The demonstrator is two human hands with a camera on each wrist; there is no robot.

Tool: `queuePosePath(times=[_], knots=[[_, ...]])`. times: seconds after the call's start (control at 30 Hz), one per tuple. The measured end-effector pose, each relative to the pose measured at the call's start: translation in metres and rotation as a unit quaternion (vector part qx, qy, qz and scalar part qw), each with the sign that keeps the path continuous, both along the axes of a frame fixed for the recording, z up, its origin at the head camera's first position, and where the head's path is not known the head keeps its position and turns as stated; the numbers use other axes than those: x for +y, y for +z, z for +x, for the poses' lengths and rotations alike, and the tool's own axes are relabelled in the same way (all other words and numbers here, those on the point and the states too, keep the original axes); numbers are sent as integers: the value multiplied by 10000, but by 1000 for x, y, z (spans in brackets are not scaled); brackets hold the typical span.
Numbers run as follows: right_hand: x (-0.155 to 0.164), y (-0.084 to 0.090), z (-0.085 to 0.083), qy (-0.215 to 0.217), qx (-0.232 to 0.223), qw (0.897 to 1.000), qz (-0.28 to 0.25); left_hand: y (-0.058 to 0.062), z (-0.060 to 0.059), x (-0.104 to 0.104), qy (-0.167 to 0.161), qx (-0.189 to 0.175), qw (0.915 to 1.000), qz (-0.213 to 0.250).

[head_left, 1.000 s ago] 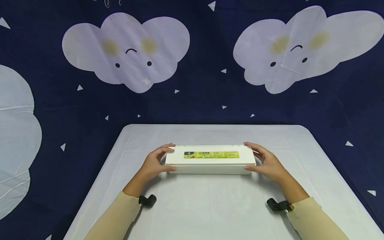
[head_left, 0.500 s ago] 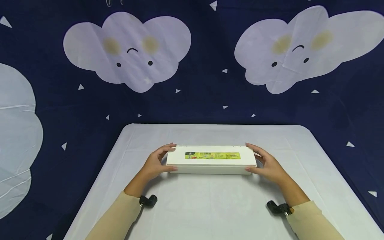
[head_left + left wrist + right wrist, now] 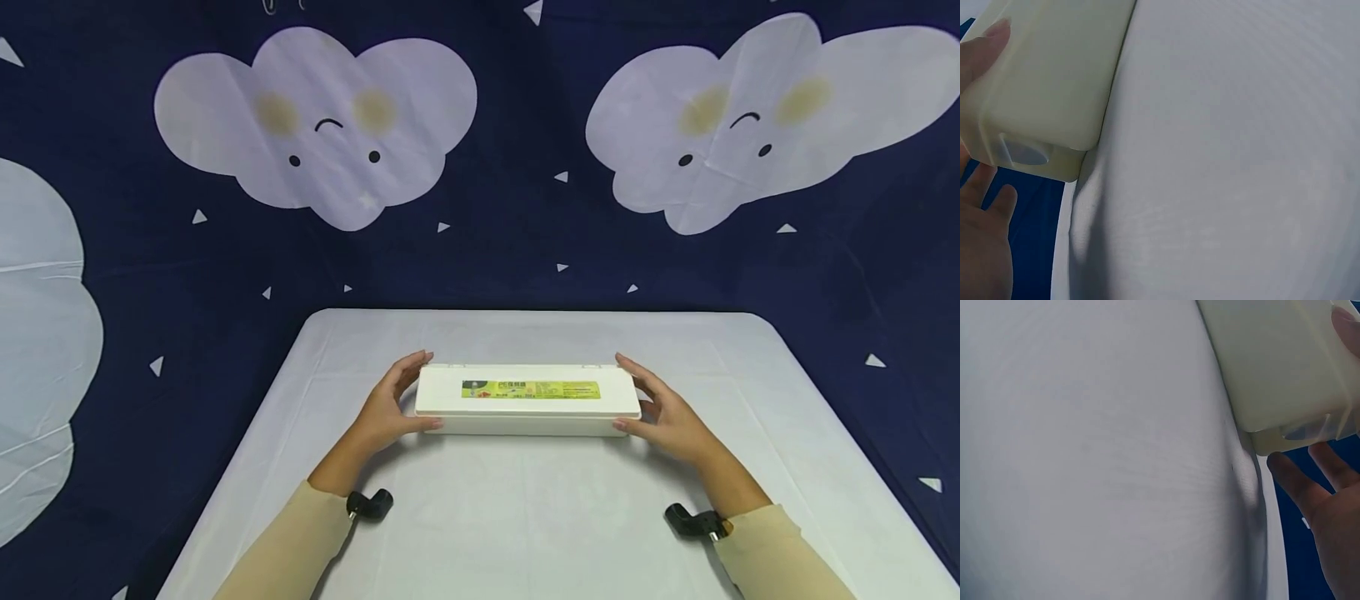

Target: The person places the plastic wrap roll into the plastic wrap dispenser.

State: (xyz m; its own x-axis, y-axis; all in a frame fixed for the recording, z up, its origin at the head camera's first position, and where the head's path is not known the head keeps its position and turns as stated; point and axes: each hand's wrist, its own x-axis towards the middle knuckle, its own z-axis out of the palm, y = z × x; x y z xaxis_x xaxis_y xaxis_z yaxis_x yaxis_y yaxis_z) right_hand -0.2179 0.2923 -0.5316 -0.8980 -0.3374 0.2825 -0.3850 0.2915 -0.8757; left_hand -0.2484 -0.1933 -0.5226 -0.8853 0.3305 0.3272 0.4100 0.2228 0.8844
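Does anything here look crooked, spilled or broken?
Nothing stands out. The long white box lies flat and square on the white table, lid closed, label facing up. The left hand and right hand cup its two ends. No spill or damage shows.
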Motion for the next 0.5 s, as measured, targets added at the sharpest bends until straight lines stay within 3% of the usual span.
queuePosePath(times=[0.27,0.43,0.5], knots=[[1,1,1,-145,-62,9998,121,25,16,6,-57,-193,9998,51],[1,-1,1,-209,-76,9995,208,24,17,6,-80,-229,9996,160],[1,-2,1,-238,-46,9994,264,18,14,5,-53,-255,9995,159]])
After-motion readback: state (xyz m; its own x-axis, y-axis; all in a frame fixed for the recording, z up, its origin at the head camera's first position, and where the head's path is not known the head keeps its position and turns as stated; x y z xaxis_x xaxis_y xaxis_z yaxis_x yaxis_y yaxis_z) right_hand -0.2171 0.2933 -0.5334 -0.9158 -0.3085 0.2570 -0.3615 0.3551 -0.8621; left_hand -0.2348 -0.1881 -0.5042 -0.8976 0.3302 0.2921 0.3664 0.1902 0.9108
